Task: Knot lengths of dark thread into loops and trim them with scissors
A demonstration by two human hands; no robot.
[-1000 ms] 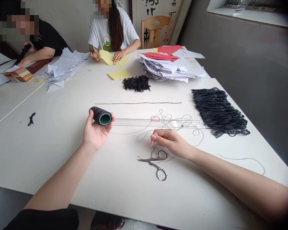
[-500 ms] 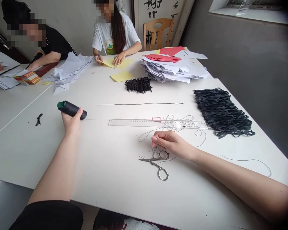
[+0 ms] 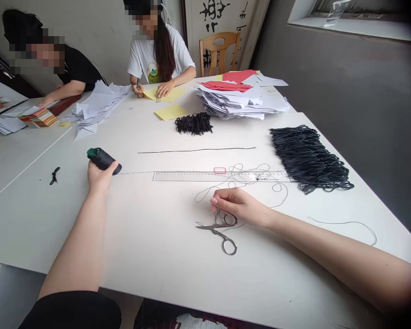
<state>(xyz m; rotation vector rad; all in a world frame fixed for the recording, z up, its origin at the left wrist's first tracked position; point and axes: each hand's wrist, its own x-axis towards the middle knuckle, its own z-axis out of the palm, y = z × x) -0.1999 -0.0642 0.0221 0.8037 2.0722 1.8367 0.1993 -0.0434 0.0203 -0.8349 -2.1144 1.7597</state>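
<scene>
The left hand (image 3: pixel 99 176) is clamped round a dark spool (image 3: pixel 104 160), its green core open towards the far left; the spool is held left of a clear ruler (image 3: pixel 178 177). A fine thread (image 3: pixel 135 172) runs right from it to the ruler, and thread lies in loose loops over the ruler's right part. The ruler carries scale marks and, near its right end, dark lettering — too small to read for certain. The right hand (image 3: pixel 231 201) is well apart from the left, thumb and fingers together, strands just beneath; whether it pinches them I cannot tell. Metal scissors (image 3: pixel 215 228) lie open just nearer than it. To the far right lies a big bundle of black cords (image 3: pixel 311 160). Beyond a wooden chair (image 3: pixel 216 45), a pale panel (image 3: pixel 222 20) bears large black brush-style characters — partly hidden by the chair
</scene>
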